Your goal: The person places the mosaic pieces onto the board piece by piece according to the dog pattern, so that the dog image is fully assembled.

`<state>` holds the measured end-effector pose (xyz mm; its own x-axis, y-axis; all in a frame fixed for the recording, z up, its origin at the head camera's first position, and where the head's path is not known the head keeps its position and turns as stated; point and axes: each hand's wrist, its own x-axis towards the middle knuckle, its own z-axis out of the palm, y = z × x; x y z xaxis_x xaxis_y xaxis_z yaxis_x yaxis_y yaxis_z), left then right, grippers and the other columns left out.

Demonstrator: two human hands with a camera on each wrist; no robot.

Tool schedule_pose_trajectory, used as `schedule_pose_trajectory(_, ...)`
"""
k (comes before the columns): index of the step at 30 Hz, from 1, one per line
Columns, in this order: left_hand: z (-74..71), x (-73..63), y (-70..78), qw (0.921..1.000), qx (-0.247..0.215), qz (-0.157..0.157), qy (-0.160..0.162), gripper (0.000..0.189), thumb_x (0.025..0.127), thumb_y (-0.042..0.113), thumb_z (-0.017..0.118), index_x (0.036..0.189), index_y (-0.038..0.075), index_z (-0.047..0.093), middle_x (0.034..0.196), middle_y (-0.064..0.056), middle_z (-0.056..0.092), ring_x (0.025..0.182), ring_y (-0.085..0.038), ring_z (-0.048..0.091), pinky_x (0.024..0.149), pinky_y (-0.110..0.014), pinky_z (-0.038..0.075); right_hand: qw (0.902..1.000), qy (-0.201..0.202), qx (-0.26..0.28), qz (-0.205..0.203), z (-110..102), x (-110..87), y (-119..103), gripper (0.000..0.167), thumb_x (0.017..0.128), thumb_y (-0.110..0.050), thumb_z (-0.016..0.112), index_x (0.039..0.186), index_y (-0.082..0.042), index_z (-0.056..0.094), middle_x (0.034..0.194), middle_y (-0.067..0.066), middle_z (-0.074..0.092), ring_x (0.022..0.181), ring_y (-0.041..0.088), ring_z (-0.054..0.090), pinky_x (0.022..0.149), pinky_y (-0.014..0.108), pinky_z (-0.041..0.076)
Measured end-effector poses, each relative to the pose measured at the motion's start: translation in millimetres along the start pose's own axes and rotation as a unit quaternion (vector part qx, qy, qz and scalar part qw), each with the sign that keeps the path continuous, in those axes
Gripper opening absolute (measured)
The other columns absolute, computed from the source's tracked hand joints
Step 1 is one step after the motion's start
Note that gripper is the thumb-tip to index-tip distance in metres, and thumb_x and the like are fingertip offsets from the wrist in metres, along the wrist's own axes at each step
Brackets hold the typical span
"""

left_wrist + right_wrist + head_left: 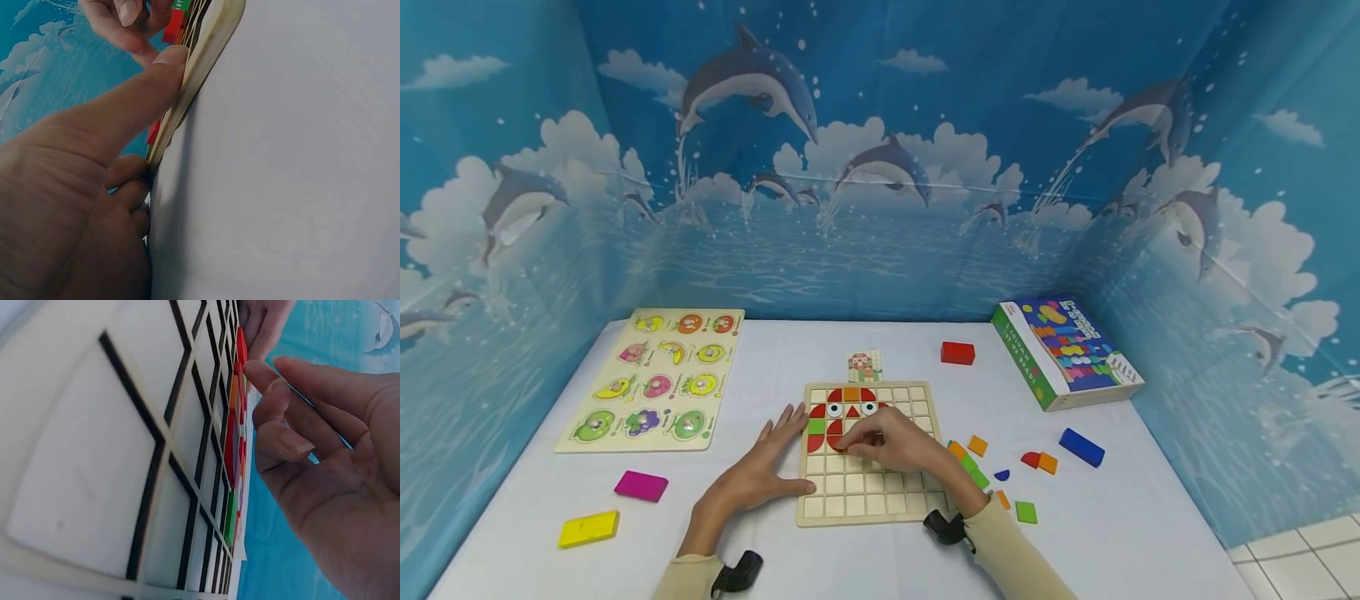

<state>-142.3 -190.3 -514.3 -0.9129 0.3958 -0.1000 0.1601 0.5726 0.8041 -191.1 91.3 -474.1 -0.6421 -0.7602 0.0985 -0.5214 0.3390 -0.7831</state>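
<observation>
White cloth [850, 571] lies before a blue dolphin-print curtain [887, 250]. Left of all fingers sits a pale fruit-picture board [655, 371]. The left hand [760, 468], thumb and fingers spread wide, touches a square pale-wood grid board [865, 506], its cells partly filled with coloured tiles [816, 426]. The right hand [891, 442] curls narrowly over these; whether it pinches one, I cannot tell. Tile-setting seems in hand, likely calling next for a flat press. Right of its fingers: loose orange and green tiles [977, 446], then a printed cardboard box [1067, 350], contents hidden.
</observation>
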Motion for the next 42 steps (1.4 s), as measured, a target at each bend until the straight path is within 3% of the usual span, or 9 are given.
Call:
schedule_pose_trajectory(5,0.0,-0.3,1.0,1.0,0.003,0.003,-0.001,0.112,0.085,0.027,0.094,0.172,0.009,0.026,0.182,-0.011,0.008,0.168,-0.033,-0.002,0.137,-0.056,-0.003,0.9999,-0.012,-0.002,0.011,2.6,2.1,-1.7,0.022,0.101,-0.001,0.072,0.121,-0.003,0.082,0.117,0.008,0.082,0.079,-0.001,0.061,0.07,0.017,0.054)
schedule_pose_trajectory(18,-0.1,-1.0,1.5,1.0,0.005,0.001,0.001,0.112,0.085,0.027,0.094,0.172,0.009,0.027,0.182,-0.011,0.008,0.168,-0.033,-0.001,0.137,-0.055,-0.002,0.9997,-0.015,0.004,0.019,9.1,6.8,-8.6,0.02,0.103,-0.001,0.071,0.118,-0.003,0.083,0.112,0.009,0.082,0.073,0.001,0.055,0.066,0.016,0.049)
schedule_pose_trajectory(26,-0.3,0.0,0.7,1.0,0.0,-0.002,0.0,0.111,0.085,0.028,0.094,0.172,0.01,0.027,0.182,-0.011,0.007,0.168,-0.034,-0.003,0.137,-0.057,-0.002,0.9999,-0.009,-0.014,-0.004,14.2,18.0,-10.7,0.024,0.106,-0.002,0.066,0.128,0.002,0.077,0.093,0.013,0.077,0.067,-0.002,0.053,0.065,0.016,0.047)
schedule_pose_trajectory(36,-1.9,-0.5,2.8,1.0,0.005,-0.002,0.0,0.113,0.084,0.028,0.095,0.172,0.01,0.026,0.182,-0.012,0.007,0.168,-0.034,-0.002,0.136,-0.057,-0.002,0.9999,-0.007,-0.013,-0.002,13.0,14.4,-13.8,0.025,0.106,-0.002,0.066,0.128,0.001,0.077,0.106,0.014,0.08,0.069,0.004,0.059,0.068,0.018,0.052)
schedule_pose_trajectory(42,-0.8,-0.6,1.9,1.0,0.006,-0.007,-0.001,0.114,0.084,0.027,0.095,0.173,0.011,0.026,0.182,-0.009,0.008,0.168,-0.031,-0.002,0.137,-0.055,-0.002,0.9992,0.023,0.005,0.032,-12.0,-4.8,-10.3,0.024,0.105,-0.004,0.069,0.126,-0.003,0.079,0.12,0.01,0.08,0.078,0.016,0.062,0.068,0.02,0.051)
